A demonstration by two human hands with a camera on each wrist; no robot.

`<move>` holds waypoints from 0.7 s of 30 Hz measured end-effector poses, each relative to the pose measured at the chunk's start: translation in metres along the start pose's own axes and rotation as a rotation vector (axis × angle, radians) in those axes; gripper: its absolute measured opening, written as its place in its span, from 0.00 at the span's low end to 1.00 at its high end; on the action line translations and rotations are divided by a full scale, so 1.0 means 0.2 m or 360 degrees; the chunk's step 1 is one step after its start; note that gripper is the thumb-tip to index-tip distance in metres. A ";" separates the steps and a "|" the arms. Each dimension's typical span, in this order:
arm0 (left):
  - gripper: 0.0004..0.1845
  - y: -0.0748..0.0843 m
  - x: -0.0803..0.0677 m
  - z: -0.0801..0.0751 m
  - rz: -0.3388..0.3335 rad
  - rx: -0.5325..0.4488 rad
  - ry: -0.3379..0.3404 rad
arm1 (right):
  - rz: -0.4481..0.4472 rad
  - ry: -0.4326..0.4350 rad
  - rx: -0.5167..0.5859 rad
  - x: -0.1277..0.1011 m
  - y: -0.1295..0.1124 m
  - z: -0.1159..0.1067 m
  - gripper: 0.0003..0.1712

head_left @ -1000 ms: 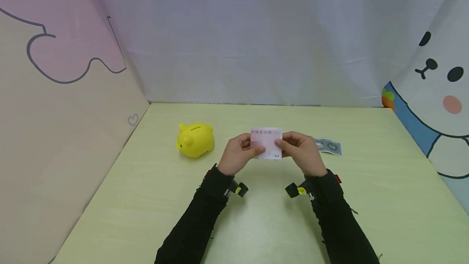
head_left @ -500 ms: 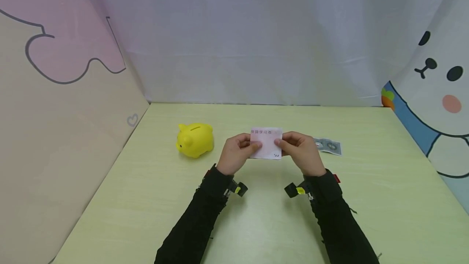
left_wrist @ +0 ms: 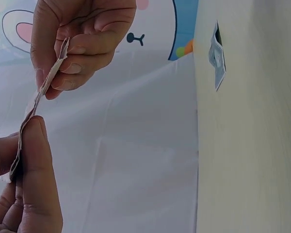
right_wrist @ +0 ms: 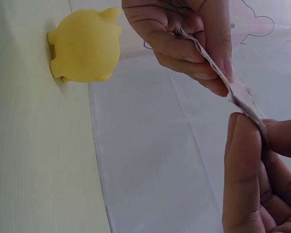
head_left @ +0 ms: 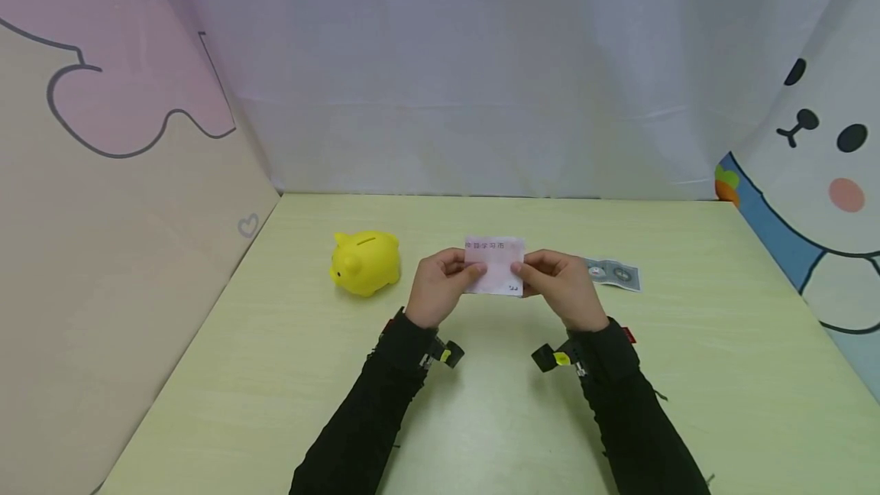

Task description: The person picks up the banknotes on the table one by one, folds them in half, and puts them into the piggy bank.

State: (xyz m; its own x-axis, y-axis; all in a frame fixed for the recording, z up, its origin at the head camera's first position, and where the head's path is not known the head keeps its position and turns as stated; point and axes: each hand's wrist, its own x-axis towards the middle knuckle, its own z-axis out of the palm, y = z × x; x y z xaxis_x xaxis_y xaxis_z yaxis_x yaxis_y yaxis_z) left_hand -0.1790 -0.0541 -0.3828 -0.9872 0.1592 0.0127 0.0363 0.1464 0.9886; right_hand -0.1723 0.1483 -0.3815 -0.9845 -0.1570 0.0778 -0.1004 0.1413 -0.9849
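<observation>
Both hands have drifted a touch to the left and a little farther from the person since a second ago, carrying the folded pink note (head_left: 493,266) with them; the grip looks unchanged. The left hand (head_left: 440,287) pinches the note's left edge between thumb and curled fingers, and the right hand (head_left: 558,287) pinches the right edge the same way — the paper is held up off the table (head_left: 275,403), roughly upright, its printed face toward the person. From the wrist views it appears as a thin doubled strip between the two pinches, though how many layers it has I can't quite make out.

Left of the hands, near but apart, sits a yellow piggy bank (head_left: 366,261) on the table, slot on top. To the right, just beyond the right hand, a grey-blue banknote (head_left: 615,273) lies flat. Black sleeves (head_left: 385,403) cover both forearms, wrist cameras strapped on.
</observation>
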 end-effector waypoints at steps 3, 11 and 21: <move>0.12 0.00 0.00 0.00 -0.0008 -0.0007 -0.0003 | -0.0010 0.0008 -0.0013 0.00 0.00 0.00 0.16; 0.14 0.00 0.00 0.00 -0.0024 -0.0090 -0.0016 | -0.0034 0.0039 -0.0045 0.00 0.00 -0.01 0.15; 0.12 0.00 0.00 -0.01 0.0029 -0.0179 -0.0013 | 0.0010 0.0129 -0.0016 0.00 -0.01 -0.04 0.16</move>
State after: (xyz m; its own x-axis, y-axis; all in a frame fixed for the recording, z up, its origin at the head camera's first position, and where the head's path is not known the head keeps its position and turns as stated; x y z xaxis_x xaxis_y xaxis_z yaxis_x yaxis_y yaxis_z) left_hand -0.1795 -0.0556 -0.3818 -0.9852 0.1690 0.0302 0.0363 0.0330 0.9988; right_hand -0.1729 0.1552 -0.3789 -0.9935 -0.0767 0.0845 -0.0954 0.1520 -0.9838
